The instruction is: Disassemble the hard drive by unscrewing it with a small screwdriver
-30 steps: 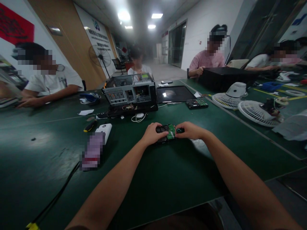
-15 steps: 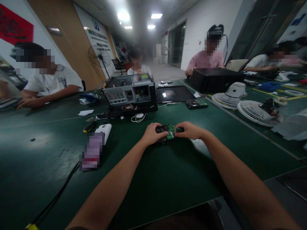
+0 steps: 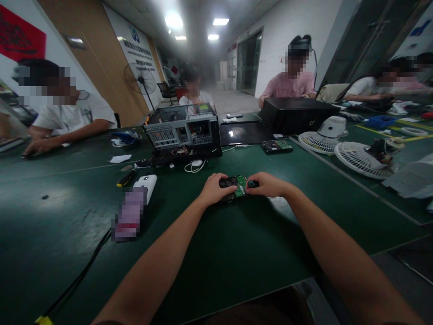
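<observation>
A hard drive (image 3: pixel 230 197) with a green circuit board (image 3: pixel 241 184) facing up lies on the green table in front of me. My left hand (image 3: pixel 215 188) grips its left end, fingers over the far side and thumb across the top by the board. At the drive's right end my right hand (image 3: pixel 267 184) is closed in a pinch, its fingertips against the edge of the board. A dark patch shows between its thumb and forefinger; whether that is a held piece or a gap, I cannot tell.
An open computer case (image 3: pixel 182 133) stands ahead, a black side panel (image 3: pixel 248 133) beside it. A second hard drive (image 3: pixel 277 146) lies near the panel. White fan parts (image 3: pixel 360 160) are at right. A phone (image 3: pixel 131 212) and screwdriver (image 3: pixel 126 178) lie left. Several people sit around the table.
My hands and the hard drive stay almost in place. Across the table, the person in pink has shifted the black case slightly to the left.
</observation>
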### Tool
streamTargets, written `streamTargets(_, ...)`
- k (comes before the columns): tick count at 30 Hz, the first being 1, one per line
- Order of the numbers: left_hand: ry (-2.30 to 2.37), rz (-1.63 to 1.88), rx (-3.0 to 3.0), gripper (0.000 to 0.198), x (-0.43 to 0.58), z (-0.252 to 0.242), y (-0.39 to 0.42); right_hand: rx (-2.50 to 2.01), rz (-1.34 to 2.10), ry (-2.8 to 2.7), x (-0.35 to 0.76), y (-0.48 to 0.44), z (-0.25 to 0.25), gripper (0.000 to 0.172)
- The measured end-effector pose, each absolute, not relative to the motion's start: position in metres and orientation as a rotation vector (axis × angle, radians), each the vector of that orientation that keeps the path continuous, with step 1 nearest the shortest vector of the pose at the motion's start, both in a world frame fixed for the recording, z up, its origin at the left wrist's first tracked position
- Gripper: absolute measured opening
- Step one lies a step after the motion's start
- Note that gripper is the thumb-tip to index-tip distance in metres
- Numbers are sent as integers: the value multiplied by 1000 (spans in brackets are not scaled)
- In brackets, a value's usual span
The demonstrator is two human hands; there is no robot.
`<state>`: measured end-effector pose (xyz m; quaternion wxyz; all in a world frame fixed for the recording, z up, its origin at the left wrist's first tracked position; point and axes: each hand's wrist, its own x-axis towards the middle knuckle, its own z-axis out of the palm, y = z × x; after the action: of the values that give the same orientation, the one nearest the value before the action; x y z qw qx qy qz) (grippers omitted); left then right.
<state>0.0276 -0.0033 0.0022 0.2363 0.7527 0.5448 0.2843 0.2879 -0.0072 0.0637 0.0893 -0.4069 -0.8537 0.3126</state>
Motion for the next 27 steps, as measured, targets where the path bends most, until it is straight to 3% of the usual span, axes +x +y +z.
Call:
streamTargets(10,1491,777,2054,62,28,4,-5,-1445,1053,-2422,302,-11,76,33)
streamTargets(17,1446,889,1933,50,29,6,-4,-1408,767,-2632,298,-5,66,34)
streamTargets(27,1515,1151,1632,53,19,-4,9,-1489,657,-2596,301,-2,64,39)
